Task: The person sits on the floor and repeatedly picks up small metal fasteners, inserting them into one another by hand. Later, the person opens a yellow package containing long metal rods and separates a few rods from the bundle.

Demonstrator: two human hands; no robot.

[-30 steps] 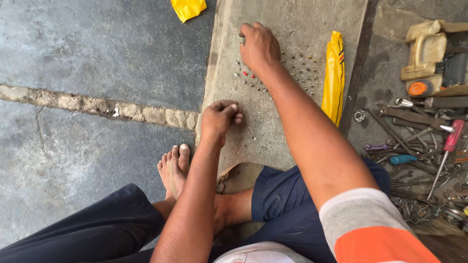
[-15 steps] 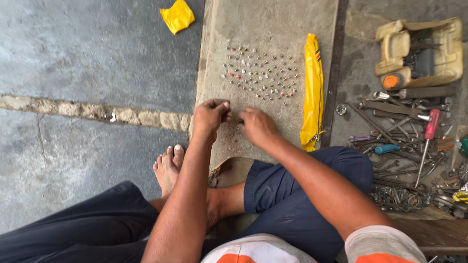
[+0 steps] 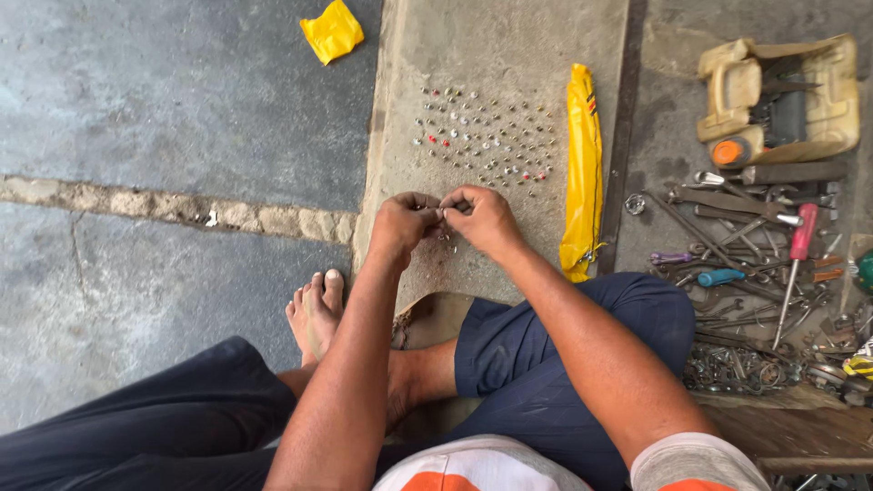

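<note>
Item 1. I see the left hand (image 3: 403,221) and the right hand (image 3: 482,218) meeting knuckle to knuckle over the near end of a grey concrete slab (image 3: 509,45). Fingertips of both are pressed together around something very small between them; I cannot tell what it is, as it is too small and mostly hidden by the fingers.

Item 2. Rows of small metal pieces (image 3: 486,136), some with red tips, lie on the slab just beyond the hands, apart from them.

Item 3. A long yellow plastic bag (image 3: 582,173) lies along the slab's right edge, beside the rows.

Item 4. A crumpled yellow scrap (image 3: 333,30) sits on the dark floor, well apart at upper left.

Item 5. To the right, a heap of hand tools (image 3: 746,245), including a red-handled screwdriver (image 3: 800,238), and a cut cream plastic can (image 3: 782,95) holding more tools.

Item 6. A bare foot (image 3: 316,314) rests on the floor below the left hand.
</note>
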